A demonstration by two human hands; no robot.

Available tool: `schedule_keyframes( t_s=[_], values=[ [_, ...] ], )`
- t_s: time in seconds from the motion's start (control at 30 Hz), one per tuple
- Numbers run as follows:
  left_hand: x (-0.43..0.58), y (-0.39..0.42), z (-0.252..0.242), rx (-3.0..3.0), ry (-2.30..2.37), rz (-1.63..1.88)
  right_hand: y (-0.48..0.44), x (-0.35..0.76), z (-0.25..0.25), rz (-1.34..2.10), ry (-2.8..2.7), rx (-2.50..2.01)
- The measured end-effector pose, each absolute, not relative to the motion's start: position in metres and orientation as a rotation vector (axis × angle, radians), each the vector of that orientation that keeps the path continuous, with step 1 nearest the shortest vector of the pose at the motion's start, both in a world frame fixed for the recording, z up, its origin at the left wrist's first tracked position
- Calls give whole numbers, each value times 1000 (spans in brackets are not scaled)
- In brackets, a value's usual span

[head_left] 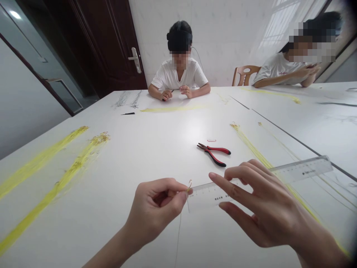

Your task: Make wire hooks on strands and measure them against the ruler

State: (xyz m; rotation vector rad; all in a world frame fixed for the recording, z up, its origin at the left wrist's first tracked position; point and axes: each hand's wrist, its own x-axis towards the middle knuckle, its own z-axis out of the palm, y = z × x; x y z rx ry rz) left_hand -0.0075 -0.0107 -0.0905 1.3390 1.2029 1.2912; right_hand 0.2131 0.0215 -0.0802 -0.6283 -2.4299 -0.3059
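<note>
My left hand (pixel 156 212) is closed in a pinch on a thin yellow thread (pixel 178 238) with a small gold hook (pixel 190 184) at its top end; the thread hangs down toward me. My right hand (pixel 259 203) holds a clear plastic ruler (pixel 301 171), thumb under it and fingers stretched over it. The ruler's left end meets the hook at my left fingertips. Both hands hover above the white table (pixel 156 149).
Red-handled pliers (pixel 214 152) lie on the table beyond my hands, a small red-edged piece (pixel 211 140) just behind them. Bundles of yellow threads (pixel 69 167) stretch across the left, and more threads (pixel 251 145) on the right. One person (pixel 180 74) sits opposite, another person (pixel 290 69) at far right.
</note>
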Motion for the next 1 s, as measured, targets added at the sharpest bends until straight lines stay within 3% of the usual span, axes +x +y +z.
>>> schedule_keyframes(
  t_s=[1.0],
  values=[
    [-6,-11,-92,1278,1151,1322,22,212,-80,-301,-2441,-614]
  ],
)
